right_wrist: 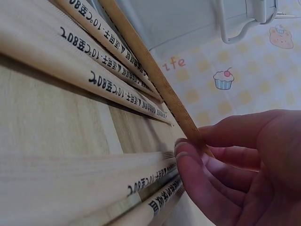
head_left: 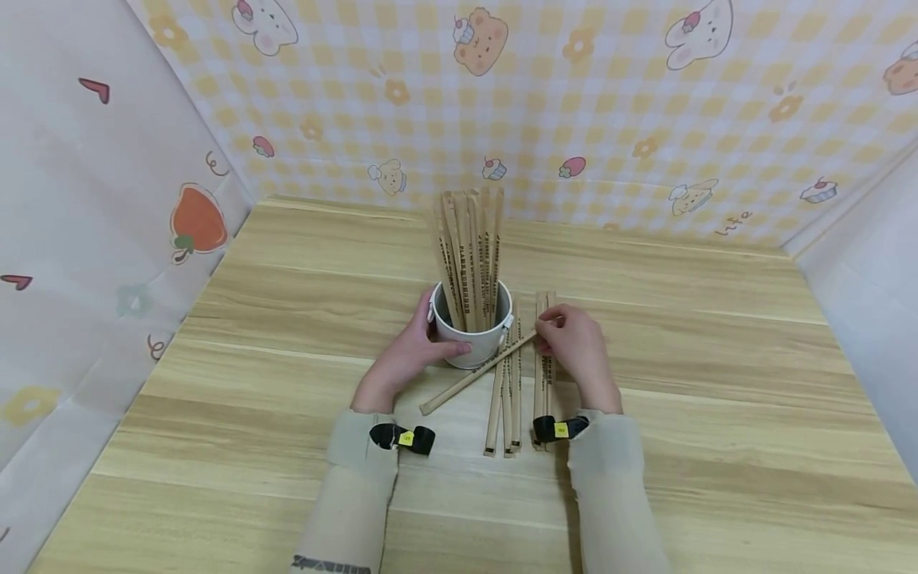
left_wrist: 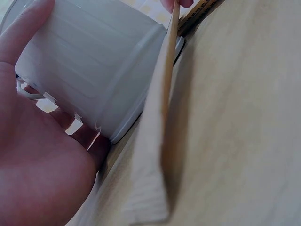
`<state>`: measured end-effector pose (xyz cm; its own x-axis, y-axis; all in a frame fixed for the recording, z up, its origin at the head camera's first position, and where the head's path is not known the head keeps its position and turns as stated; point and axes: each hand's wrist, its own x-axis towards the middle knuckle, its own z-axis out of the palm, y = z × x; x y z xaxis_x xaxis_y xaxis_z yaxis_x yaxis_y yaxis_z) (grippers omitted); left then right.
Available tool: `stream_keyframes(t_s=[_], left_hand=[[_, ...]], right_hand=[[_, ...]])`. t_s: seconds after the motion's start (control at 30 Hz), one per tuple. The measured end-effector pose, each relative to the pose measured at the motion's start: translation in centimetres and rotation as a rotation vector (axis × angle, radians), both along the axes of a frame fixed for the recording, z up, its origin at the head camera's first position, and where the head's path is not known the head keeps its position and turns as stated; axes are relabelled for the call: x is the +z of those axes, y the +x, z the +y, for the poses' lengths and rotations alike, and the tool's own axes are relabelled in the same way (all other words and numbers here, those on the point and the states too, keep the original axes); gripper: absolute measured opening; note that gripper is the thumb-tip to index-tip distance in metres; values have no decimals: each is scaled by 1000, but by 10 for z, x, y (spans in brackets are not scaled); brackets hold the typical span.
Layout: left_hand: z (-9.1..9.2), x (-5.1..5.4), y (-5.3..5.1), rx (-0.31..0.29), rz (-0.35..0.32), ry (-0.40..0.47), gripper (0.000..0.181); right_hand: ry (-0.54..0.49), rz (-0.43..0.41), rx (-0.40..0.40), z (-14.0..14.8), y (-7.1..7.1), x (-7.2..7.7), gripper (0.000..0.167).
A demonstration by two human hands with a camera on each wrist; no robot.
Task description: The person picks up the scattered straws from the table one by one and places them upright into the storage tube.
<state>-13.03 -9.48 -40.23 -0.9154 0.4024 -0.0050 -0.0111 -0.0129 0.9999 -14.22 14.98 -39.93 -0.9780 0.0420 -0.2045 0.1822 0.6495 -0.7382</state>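
A small white pail (head_left: pixel 469 351) stands on the table, and several paper-wrapped straws (head_left: pixel 468 263) lean upright inside it. My left hand (head_left: pixel 409 359) grips the pail from its left side, thumb across the front; the left wrist view shows the pail wall (left_wrist: pixel 94 61) between thumb and fingers. Between thumb and fingertips, my right hand (head_left: pixel 577 347) pinches one end of a wrapped straw (head_left: pixel 466 384). That straw slants down to the left in front of the pail, above other wrapped straws (head_left: pixel 507 414). More straws (head_left: pixel 539 399) lie below the right hand, partly hidden by it.
The wooden table (head_left: pixel 717 383) extends to both sides of the hands. A yellow checked cloth (head_left: pixel 538 119) hangs along its back edge, with a pale patterned sheet (head_left: pixel 93 199) at the left. The pail's handle (right_wrist: pixel 228 28) shows in the right wrist view.
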Motion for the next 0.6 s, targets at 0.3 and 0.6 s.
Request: stream_keyframes(t_s=[0.3, 0.6], left_hand=[[1, 5, 2, -5, -2, 7, 93], [1, 6, 2, -1, 7, 1, 91]], right_hand=[[1, 92, -40, -2, 0, 1, 17], [-95, 242, -44, -5, 2, 10, 23]])
